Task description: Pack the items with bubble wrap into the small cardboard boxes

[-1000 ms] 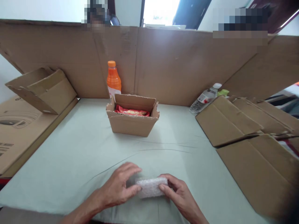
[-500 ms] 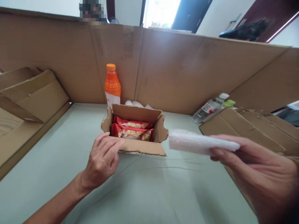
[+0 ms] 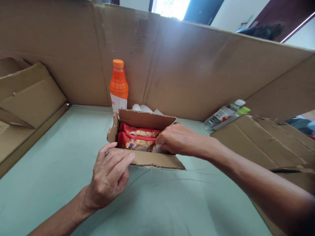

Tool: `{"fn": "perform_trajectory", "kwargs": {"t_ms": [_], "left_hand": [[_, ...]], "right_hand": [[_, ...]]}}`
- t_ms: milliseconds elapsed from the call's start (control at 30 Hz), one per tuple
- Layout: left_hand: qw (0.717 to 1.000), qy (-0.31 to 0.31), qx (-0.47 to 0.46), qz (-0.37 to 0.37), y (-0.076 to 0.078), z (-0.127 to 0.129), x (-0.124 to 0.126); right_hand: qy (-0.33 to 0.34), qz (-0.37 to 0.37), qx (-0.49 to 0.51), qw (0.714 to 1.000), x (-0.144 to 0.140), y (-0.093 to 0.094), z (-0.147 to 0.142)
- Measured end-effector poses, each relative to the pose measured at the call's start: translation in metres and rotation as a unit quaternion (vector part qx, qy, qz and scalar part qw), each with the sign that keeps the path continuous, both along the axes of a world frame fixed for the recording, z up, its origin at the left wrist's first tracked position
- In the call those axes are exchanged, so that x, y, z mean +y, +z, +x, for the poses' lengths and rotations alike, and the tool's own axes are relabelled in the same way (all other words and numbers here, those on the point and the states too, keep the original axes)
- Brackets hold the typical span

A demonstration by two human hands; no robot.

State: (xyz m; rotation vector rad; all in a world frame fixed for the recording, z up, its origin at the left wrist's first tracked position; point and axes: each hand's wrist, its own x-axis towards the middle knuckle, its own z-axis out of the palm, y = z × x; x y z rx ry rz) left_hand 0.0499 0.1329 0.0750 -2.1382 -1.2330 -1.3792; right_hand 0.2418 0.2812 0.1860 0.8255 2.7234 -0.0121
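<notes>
A small open cardboard box [image 3: 157,159] sits on the table with two red snack packets [image 3: 139,142] side by side inside. My left hand [image 3: 110,170] lies over the left part of its front flap, fingers extended and apart, pressing on the cardboard without wrapping around it. My right hand [image 3: 174,139] reaches into the right end of the box, its fingers closed. From under those fingers shows a bit of white bubble wrap [image 3: 157,148], beside the packets; the rest of it is hidden by the hand and the box.
Behind the box stands an orange drink bottle [image 3: 118,85], with white rounded items [image 3: 142,108] near it. A tall cardboard wall [image 3: 192,72] closes off the back. Cardboard boxes flank the pale green table [image 3: 159,203]; a clear bottle [image 3: 222,114] leans at the right.
My right hand has moved left and forward, carrying the white bubble wrap from beside the box into its right end. My left hand stays on the front flap. The view has tilted down slightly.
</notes>
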Motion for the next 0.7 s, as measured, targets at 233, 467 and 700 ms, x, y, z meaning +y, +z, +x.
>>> {"fn": "perform_trajectory", "kwargs": {"t_ms": [233, 467, 700], "left_hand": [[1.000, 0.023, -0.008, 0.009, 0.003, -0.004, 0.000], [0.956, 0.102, -0.250, -0.111, -0.017, -0.024, -0.007], [0.827, 0.031, -0.439, -0.349, -0.055, -0.020, 0.013]], "right_hand": [[0.034, -0.046, -0.002, 0.998, 0.000, 0.000, 0.003], [-0.186, 0.051, 0.389, 0.901, -0.038, -0.014, 0.111], [-0.281, -0.138, 0.420, 0.852, -0.056, -0.124, 0.078]]}}
